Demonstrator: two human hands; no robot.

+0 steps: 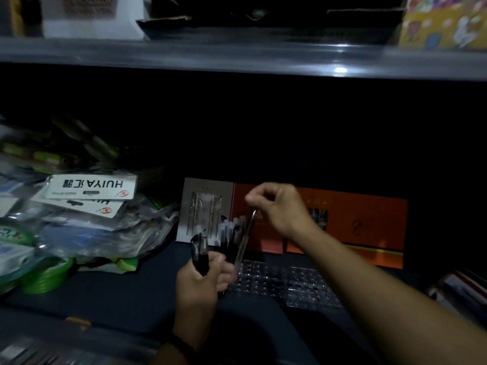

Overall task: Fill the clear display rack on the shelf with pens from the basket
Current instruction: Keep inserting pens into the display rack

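The clear display rack [287, 284] lies on the dark shelf, its top dotted with small holes. Several pens [232, 233] stand in its left end. My left hand [201, 281] grips a bundle of dark pens [199, 252] just left of the rack. My right hand [276, 206] pinches the top of a single clear pen [245, 239], which hangs tilted with its tip near the rack's left part. The basket is not visible.
An orange and grey box [350, 225] stands behind the rack. A heap of plastic-wrapped packets [87, 204] and green tape rolls [44, 275] fills the left of the shelf. Books [458, 288] lie at the right. An upper shelf edge [237, 56] runs overhead.
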